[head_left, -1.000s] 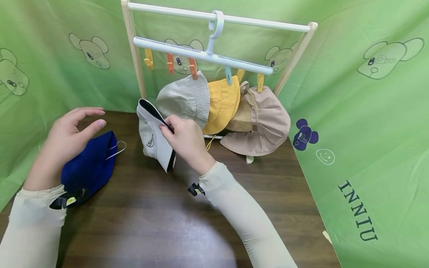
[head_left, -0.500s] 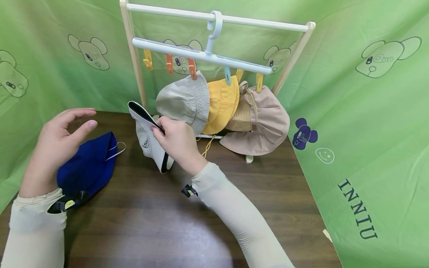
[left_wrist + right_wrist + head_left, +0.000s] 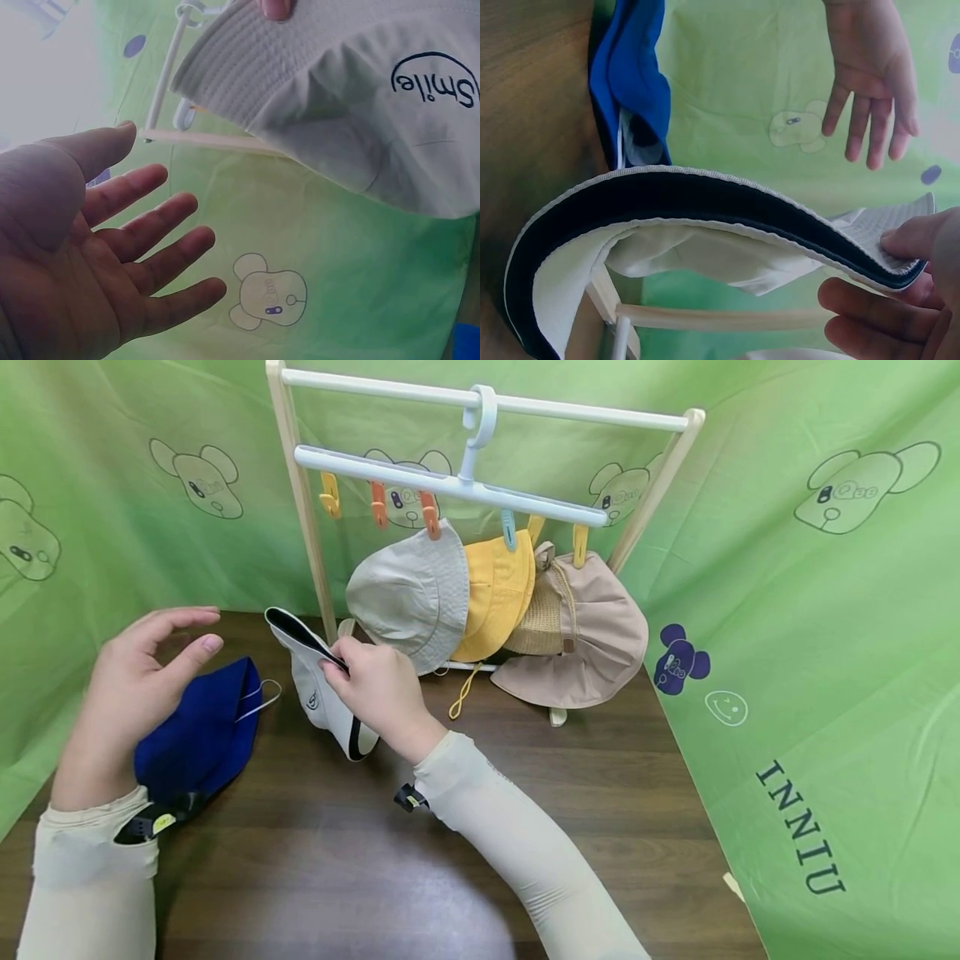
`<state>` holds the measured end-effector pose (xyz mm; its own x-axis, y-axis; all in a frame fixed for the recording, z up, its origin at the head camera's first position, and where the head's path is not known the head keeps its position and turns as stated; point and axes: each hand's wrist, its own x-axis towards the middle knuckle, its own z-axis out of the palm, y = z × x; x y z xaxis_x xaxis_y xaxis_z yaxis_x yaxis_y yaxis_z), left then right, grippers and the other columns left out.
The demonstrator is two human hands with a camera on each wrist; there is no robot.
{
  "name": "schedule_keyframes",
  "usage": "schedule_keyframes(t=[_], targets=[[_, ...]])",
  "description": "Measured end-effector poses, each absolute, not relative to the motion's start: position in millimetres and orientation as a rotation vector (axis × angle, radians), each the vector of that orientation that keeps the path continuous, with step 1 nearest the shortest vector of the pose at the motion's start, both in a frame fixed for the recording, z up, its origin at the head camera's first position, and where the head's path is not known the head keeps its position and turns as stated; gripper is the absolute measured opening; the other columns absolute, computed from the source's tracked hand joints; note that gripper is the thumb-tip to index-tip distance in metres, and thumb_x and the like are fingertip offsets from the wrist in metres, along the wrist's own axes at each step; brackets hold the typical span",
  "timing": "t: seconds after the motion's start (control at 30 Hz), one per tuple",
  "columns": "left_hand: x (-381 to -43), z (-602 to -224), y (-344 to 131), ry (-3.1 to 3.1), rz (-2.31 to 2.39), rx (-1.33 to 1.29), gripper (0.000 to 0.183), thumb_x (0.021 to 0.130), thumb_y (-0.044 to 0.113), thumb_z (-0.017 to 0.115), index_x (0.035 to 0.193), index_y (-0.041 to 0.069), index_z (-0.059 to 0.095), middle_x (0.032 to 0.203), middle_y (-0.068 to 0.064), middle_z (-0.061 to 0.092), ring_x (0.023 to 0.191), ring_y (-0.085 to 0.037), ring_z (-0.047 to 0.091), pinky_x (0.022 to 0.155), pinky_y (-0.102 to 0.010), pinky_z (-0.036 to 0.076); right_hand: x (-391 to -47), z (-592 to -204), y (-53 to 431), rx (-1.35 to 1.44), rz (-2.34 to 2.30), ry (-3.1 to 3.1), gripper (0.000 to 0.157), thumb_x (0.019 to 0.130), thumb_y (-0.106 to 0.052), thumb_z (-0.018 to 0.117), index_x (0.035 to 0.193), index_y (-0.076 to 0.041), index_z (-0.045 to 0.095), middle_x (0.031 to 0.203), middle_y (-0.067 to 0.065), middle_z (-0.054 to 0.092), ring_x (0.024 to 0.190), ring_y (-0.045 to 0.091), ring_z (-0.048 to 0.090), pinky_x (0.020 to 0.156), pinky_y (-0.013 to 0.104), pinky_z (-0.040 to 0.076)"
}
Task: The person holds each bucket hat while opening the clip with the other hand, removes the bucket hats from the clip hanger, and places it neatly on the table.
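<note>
White "Smile" bucket hat point(image 3: 313, 692), between the hands.
Brim point(image 3: 299, 632) pinched by right hand point(image 3: 384, 695), long axis slanting far-left to near-right; left hand point(image 3: 138, 689), fingers parted, holding nothing, apart to the hat's left; gray bucket hat point(image 3: 408, 589) beyond, rightward.

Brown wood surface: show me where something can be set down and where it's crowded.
Bare: the front middle, between left sleeve and right sleeve; also the right side, between right sleeve and green cloth. Crowded: the back, with grey hat, yellow hat and pink hat; the left, with blue hat and the held white hat.
</note>
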<state>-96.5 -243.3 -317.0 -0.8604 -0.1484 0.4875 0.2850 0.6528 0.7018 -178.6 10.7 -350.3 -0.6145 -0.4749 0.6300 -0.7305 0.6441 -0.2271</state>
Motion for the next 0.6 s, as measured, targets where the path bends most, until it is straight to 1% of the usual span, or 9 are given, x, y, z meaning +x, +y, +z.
schedule_keyframes(t=[0.13,0.27,0.43,0.53,0.6], targets=[[-96.7,-318.1,-244.5,-2.347,-1.137,-0.097,0.034,0.099,0.018,0.071,0.133,0.013,0.069,0.129,0.025,0.062,0.104,0.010,0.058,0.085,-0.004,0.040,-176.8,-353.8,7.5,0.945,0.627,-2.356,0.012,0.097,-0.030,0.069,0.088,-0.023,0.070,0.069,-0.011,0.065,0.059,0.013,0.063,0.052,0.033,0.048],[-94.7,-317.8,-246.4,-2.349,-1.134,-0.092,0.035,0.099,0.019,0.070,0.134,0.014,0.069,0.130,0.023,0.062,0.105,0.011,0.058,0.085,-0.004,0.040,-174.2,-357.7,2.8,0.965,0.599,-2.369,0.012,0.097,-0.033,0.069,0.090,-0.023,0.070,0.072,-0.013,0.066,0.058,0.010,0.062,0.052,0.031,0.047],[-90.5,-317.4,-248.2,-2.353,-1.118,-0.069,0.035,0.099,0.020,0.070,0.134,0.016,0.069,0.131,0.023,0.063,0.108,0.012,0.056,0.086,-0.004,0.039,-170.0,-362.3,-2.6,1.011,0.580,-2.312,0.010,0.097,-0.030,0.070,0.091,-0.022,0.070,0.073,-0.014,0.067,0.060,0.009,0.063,0.053,0.029,0.048],[-88.6,-318.2,-250.4,-2.366,-1.110,-0.057,0.036,0.099,0.021,0.070,0.135,0.018,0.068,0.130,0.025,0.062,0.107,0.013,0.056,0.085,-0.004,0.039,-167.6,-364.9,-5.9,1.041,0.551,-2.245,0.007,0.096,-0.027,0.071,0.092,-0.022,0.070,0.074,-0.014,0.069,0.060,0.008,0.064,0.053,0.029,0.049],[-88.0,-319.3,-252.6,-2.370,-1.108,-0.057,0.036,0.099,0.021,0.070,0.135,0.017,0.068,0.129,0.027,0.062,0.106,0.013,0.056,0.085,-0.003,0.039,-166.0,-366.8,-8.1,1.062,0.523,-2.200,0.006,0.095,-0.027,0.071,0.092,-0.021,0.070,0.074,-0.014,0.069,0.060,0.007,0.064,0.052,0.028,0.048]])
